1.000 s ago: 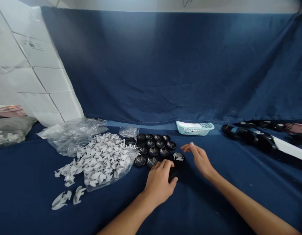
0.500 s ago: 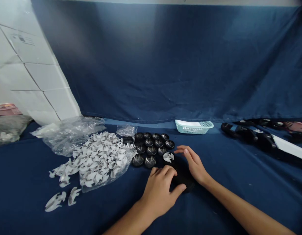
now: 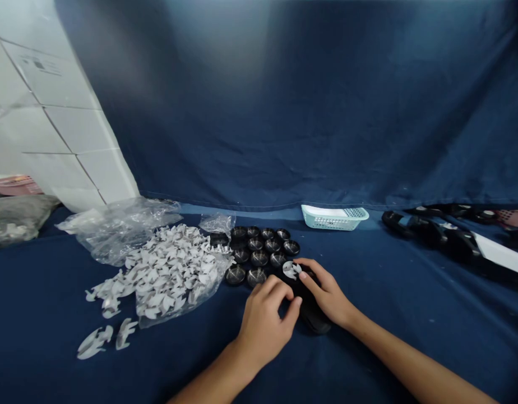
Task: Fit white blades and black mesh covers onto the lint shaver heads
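Reaching further left than half a second ago, the right hand (image 3: 331, 294) is bringing its thumb and index finger to the white piece (image 3: 289, 271), while the left hand (image 3: 263, 325) is drawing its thumb back toward its own index finger. That piece is sitting at the far end of a black body (image 3: 318, 322), which is lying between the hands, just beside the black cups (image 3: 259, 258). Partly open, the right hand is resting its fingertips at the piece's right edge; whether they are gripping cannot be told. The left hand is curling loosely by the body's left side, a gap showing between thumb and index finger; whether it is holding anything is staying hidden. Left of the cups, which are standing in rows, a heap (image 3: 175, 269) of similar pieces is lying partly on clear plastic. Two pieces (image 3: 95, 343) are lying nearer the camera. Further back on the blue worktop (image 3: 393, 292), a pale basket (image 3: 334, 225) is standing before a blue curtain (image 3: 284, 112).
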The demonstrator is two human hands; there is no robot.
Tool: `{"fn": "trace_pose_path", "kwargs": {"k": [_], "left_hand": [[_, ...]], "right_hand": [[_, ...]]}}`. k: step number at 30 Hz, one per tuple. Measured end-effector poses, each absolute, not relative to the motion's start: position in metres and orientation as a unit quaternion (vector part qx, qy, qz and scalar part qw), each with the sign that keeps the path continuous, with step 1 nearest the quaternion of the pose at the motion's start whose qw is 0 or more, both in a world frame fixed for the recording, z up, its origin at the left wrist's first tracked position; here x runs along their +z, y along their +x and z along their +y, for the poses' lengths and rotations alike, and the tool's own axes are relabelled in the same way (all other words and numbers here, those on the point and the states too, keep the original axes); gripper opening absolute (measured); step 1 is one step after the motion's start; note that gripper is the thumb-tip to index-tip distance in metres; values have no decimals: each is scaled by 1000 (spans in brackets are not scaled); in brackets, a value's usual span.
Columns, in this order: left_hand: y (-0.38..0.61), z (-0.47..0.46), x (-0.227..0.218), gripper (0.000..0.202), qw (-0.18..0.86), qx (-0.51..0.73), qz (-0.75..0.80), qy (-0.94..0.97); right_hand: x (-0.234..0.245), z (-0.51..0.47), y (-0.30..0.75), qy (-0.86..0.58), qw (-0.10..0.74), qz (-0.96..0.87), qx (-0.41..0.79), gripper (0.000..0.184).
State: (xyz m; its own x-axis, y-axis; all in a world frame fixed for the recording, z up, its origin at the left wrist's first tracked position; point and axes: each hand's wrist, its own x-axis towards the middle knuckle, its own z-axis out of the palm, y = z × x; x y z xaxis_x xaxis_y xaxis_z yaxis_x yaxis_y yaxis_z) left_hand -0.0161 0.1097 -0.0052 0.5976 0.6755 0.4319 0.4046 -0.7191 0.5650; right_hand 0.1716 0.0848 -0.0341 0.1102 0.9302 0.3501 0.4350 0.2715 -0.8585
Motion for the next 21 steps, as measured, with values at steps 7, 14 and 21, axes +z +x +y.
{"fn": "trace_pose_path", "kwargs": {"k": [7, 14, 21], "left_hand": [[-17, 126, -9, 22, 227, 322, 355, 848], [-17, 128, -11, 34, 243, 299, 366, 847], [-16, 132, -15, 48, 259, 278, 355, 854]], "right_hand": [[-36, 82, 170, -556, 510, -616, 227, 27], [-39, 83, 171, -555, 524, -606, 225, 22], [-39, 82, 170, -542, 528, -611, 233, 15]]}}
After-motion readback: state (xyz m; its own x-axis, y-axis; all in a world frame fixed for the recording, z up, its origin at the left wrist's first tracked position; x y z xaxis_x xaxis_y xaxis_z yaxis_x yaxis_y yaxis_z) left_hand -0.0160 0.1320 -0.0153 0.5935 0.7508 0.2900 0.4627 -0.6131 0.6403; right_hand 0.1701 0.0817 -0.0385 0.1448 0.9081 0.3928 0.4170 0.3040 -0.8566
